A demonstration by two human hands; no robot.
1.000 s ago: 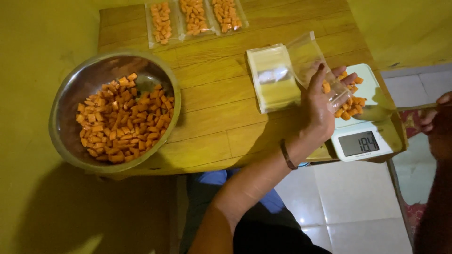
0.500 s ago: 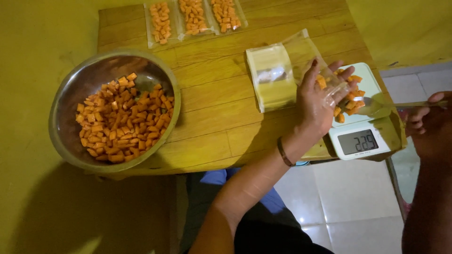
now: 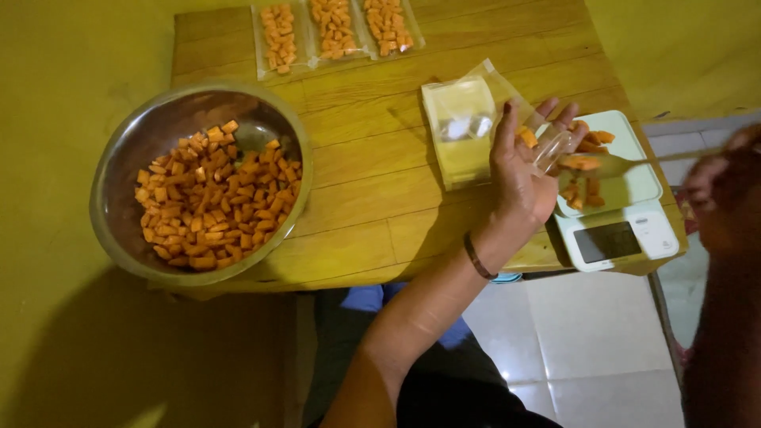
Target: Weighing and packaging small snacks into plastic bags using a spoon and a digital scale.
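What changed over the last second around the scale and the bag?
The right hand brought a spoon loaded with orange cubes to the clear bag, which the left hand keeps holding open over the scale. The bowl and filled bags stayed put.

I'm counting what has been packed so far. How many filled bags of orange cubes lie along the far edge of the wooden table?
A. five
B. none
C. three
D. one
C: three clear filled bags of orange cubes lie side by side at the table's far edge, beyond the metal bowl.
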